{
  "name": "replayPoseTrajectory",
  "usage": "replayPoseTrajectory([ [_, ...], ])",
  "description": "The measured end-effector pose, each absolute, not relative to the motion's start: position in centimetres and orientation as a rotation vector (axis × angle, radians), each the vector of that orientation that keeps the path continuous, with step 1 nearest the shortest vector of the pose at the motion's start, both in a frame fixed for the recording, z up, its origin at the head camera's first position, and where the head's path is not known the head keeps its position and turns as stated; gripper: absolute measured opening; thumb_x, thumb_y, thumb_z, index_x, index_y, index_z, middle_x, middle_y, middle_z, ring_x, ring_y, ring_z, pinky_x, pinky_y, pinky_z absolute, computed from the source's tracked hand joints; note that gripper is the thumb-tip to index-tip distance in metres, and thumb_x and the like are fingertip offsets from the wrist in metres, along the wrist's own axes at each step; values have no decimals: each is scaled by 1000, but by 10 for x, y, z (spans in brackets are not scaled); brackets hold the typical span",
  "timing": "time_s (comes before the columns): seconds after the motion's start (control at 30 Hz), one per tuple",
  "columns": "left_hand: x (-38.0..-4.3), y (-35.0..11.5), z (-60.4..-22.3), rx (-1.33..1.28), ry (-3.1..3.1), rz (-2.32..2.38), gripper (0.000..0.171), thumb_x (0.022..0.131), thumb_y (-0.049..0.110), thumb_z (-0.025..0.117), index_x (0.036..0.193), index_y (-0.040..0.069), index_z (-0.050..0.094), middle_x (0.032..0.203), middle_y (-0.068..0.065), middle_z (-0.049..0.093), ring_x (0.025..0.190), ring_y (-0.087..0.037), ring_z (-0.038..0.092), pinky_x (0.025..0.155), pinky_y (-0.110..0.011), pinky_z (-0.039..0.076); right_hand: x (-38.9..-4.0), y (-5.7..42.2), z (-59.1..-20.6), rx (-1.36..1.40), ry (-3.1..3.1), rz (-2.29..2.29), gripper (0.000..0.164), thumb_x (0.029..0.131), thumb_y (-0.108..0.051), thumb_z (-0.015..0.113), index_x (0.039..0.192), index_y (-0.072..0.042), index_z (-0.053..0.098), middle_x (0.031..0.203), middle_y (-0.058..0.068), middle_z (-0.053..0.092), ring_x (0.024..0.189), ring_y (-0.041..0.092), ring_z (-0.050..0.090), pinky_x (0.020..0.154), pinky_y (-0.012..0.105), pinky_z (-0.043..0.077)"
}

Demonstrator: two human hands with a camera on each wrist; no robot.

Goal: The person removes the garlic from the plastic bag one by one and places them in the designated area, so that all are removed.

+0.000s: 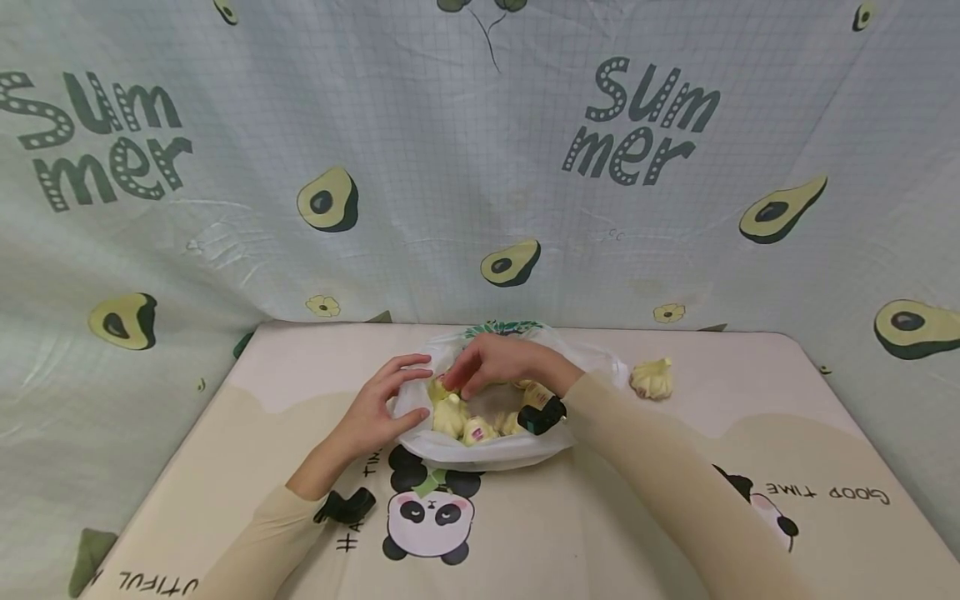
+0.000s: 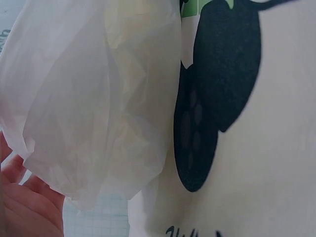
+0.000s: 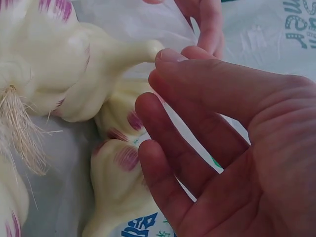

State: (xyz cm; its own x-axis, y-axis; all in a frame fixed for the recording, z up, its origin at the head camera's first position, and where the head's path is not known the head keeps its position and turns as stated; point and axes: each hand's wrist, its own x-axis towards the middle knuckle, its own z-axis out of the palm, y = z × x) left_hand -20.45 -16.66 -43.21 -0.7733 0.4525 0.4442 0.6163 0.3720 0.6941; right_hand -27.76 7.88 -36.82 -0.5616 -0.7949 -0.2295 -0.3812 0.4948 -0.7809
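the step in hand looks like taking garlic bulbs out of a white plastic bag (image 1: 450, 454) that lies near the middle of the desk (image 1: 247, 400). the left hand (image 1: 382, 408) rests on the bag's near-left rim with its fingers spread and fairly straight, holding the mouth wide rather than clenching anything. the right hand (image 1: 498, 360) reaches into the bag; in the right wrist view its fingertips (image 3: 170, 59) touch the stem of a garlic bulb (image 3: 74, 69), the grip curling but not yet closed round it. several more bulbs lie in the bag, and one loose garlic bulb (image 1: 651, 379) sits on the desk, well apart to the right.

the next move probably calls for pinching that stem firmly and lifting the bulb clear without dragging the thin plastic.

the desk wears a cream cloth printed with a panda (image 1: 429, 517); behind hangs a pale grid backdrop (image 1: 480, 167) with avocados and the word "summer".
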Motion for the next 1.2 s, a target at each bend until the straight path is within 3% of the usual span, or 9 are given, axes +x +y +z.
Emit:
replayPoseTrajectory([
  [0.43, -205, -165, -434, -968, -2449, -1347, 46, 82, 6, 78, 126, 7, 65, 144, -9, 49, 134, -32, 43, 87, -56, 46, -274, 71, -377, -1000, 2140, -910, 23, 86, -2, 75, 109, -6, 76, 103, -1, 73, 93, 13, 63, 89, 27, 49],
  [0.8, -205, -165, -435, -975, -2443, -1345, 47, 81, 4, 79, 125, 6, 65, 145, -7, 49, 133, -30, 43, 84, -49, 46, -270, 71, -381, -931, 2214, -920, 23, 85, -2, 76, 106, -12, 78, 101, -4, 72, 91, 14, 63, 87, 28, 50],
  [1.2, -204, -165, -433, -974, -2448, -1329, 46, 81, 6, 79, 125, 5, 65, 144, -8, 49, 133, -29, 44, 83, -44, 48, -272, 79, -377, -993, 2199, -1015, 22, 84, -4, 78, 106, -10, 78, 102, -2, 73, 94, 13, 62, 84, 28, 50],
])
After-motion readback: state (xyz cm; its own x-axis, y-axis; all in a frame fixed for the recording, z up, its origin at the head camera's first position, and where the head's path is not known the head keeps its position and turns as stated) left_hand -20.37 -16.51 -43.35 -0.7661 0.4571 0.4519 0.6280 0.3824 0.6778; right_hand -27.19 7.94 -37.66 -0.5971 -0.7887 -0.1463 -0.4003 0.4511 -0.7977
